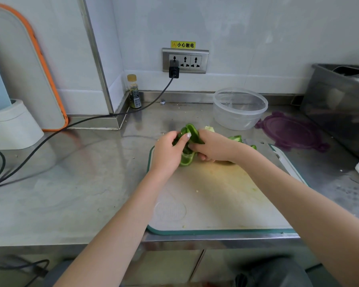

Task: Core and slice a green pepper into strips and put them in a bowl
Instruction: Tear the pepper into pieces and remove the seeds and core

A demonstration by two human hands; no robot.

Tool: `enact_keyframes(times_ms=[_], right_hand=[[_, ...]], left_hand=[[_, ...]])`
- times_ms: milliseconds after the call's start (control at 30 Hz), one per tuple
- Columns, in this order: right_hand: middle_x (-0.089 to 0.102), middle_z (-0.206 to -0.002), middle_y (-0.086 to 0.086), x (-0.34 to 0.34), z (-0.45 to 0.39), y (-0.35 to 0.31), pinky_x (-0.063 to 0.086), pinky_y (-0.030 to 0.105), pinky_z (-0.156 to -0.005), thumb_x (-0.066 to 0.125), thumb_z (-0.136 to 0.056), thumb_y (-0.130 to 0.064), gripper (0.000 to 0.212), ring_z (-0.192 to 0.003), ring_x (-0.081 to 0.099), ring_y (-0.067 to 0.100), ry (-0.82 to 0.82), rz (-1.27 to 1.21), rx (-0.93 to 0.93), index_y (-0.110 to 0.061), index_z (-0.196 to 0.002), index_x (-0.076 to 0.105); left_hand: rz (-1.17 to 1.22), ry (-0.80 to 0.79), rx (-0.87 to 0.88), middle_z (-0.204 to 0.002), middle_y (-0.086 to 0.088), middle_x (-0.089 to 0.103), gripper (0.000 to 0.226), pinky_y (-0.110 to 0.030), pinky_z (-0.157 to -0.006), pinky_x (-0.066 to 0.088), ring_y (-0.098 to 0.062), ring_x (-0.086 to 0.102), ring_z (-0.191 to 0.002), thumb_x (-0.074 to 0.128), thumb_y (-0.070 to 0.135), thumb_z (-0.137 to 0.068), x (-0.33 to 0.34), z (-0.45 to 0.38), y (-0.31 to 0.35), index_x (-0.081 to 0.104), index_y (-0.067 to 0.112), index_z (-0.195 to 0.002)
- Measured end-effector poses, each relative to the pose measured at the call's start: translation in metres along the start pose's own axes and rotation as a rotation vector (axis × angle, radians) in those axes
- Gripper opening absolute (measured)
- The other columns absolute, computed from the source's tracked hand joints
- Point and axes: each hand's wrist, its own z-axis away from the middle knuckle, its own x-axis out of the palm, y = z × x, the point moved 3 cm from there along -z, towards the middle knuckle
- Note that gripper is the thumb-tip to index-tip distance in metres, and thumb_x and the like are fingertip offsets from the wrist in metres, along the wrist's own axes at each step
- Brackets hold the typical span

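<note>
Both hands meet over the far end of the cutting board [216, 204]. My left hand [167, 152] and my right hand [214, 147] grip a bunch of green pepper pieces [192, 132] between them, with one pale-green piece [186, 160] hanging below my left hand. More pepper pieces [236, 138] lie behind my right wrist. The pale core [209, 128] sits just beyond my right hand. The clear plastic bowl [239, 108] stands empty on the counter behind the board. I cannot see a knife.
A purple lid [290, 131] lies right of the bowl, and a steel container [340, 104] stands at the far right. A small bottle [134, 92] sits in the wall corner. A black cable [71, 125] runs from the socket across the counter's left side. Another board [27, 69] leans left.
</note>
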Motion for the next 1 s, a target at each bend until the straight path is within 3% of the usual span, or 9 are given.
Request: enact_keyframes(times_ms=[100,200,267,333,467,567,733,867,1000], right_hand=[[0.051,-0.060,0.003,-0.001,0.003,0.004,0.039,0.022,-0.044,0.043,-0.099,-0.019,0.013,-0.047,0.043,0.015,-0.046,-0.090,0.026,-0.009,-0.090,0.043],[0.049,-0.060,0.006,-0.004,0.001,0.012,0.033,0.021,-0.040,0.040,-0.101,-0.020,0.013,-0.045,0.037,0.014,0.058,-0.384,0.114,-0.008,-0.098,0.044],[0.051,-0.059,0.008,-0.007,0.002,0.016,0.033,0.021,-0.039,0.037,-0.102,-0.024,0.018,-0.044,0.038,0.015,0.157,-0.563,0.165,-0.007,-0.104,0.044],[0.056,-0.061,0.009,-0.006,0.004,0.017,0.038,0.023,-0.043,0.034,-0.103,-0.030,0.026,-0.046,0.044,0.016,0.171,-0.604,0.201,-0.006,-0.109,0.043],[0.061,-0.065,0.006,-0.003,0.006,0.012,0.044,0.024,-0.047,0.045,-0.098,-0.035,0.028,-0.049,0.051,0.014,0.206,-0.468,0.184,-0.008,-0.107,0.048],[0.059,-0.068,0.007,-0.003,0.008,0.009,0.041,0.021,-0.046,0.052,-0.097,-0.022,0.018,-0.051,0.048,0.013,0.193,-0.585,0.182,-0.007,-0.107,0.050],[0.051,-0.067,0.006,-0.003,0.012,0.007,0.035,0.018,-0.043,0.043,-0.100,-0.012,0.005,-0.051,0.041,0.009,0.119,-0.700,0.084,-0.010,-0.101,0.046],[0.050,-0.066,0.008,0.000,0.011,0.009,0.035,0.018,-0.044,0.039,-0.102,-0.015,0.012,-0.051,0.042,0.012,0.180,-0.806,0.113,-0.007,-0.101,0.048],[0.049,-0.062,0.006,0.004,0.011,0.013,0.029,0.016,-0.037,0.034,-0.104,-0.022,0.023,-0.045,0.037,0.009,0.214,-0.980,0.151,-0.009,-0.090,0.047]], left_hand=[[-0.002,-0.035,-0.036,-0.063,0.005,0.052,0.029,-0.033,-0.058,0.038,-0.015,0.050,-0.062,0.058,0.042,-0.089,0.000,0.000,0.001,0.052,0.021,-0.069],[0.222,-0.057,-0.196,-0.089,0.007,0.066,0.035,-0.038,-0.076,0.054,-0.015,0.065,-0.086,0.072,0.054,-0.063,0.000,0.001,0.001,0.056,0.033,-0.086],[0.321,-0.045,-0.248,-0.097,0.004,0.070,0.048,-0.041,-0.087,0.054,-0.015,0.067,-0.093,0.080,0.043,-0.053,0.001,-0.001,-0.003,0.058,0.031,-0.094],[0.343,-0.061,-0.225,-0.088,0.002,0.073,0.032,-0.043,-0.089,0.053,-0.017,0.069,-0.087,0.081,0.025,-0.063,0.003,-0.002,-0.003,0.062,0.025,-0.089],[0.486,-0.078,-0.251,-0.085,-0.001,0.072,0.016,-0.028,-0.078,0.056,-0.015,0.070,-0.082,0.069,0.003,-0.082,0.003,0.001,0.002,0.065,0.017,-0.086],[0.556,-0.036,-0.295,-0.083,-0.006,0.070,0.007,-0.025,-0.074,0.057,-0.018,0.070,-0.080,0.062,0.009,-0.089,-0.001,0.002,0.005,0.065,0.011,-0.083],[0.583,0.024,-0.280,-0.081,-0.013,0.067,0.020,-0.026,-0.070,0.059,-0.022,0.069,-0.073,0.054,0.011,-0.095,-0.003,0.002,0.005,0.063,0.002,-0.080],[0.600,0.029,-0.277,-0.077,-0.012,0.070,0.015,-0.025,-0.065,0.058,-0.022,0.070,-0.064,0.057,0.010,-0.093,-0.002,0.002,0.006,0.064,0.003,-0.081],[0.667,-0.065,-0.336,-0.086,-0.013,0.072,0.013,-0.020,-0.064,0.055,-0.021,0.071,-0.073,0.067,0.014,-0.086,0.000,0.006,0.009,0.066,0.003,-0.093]])
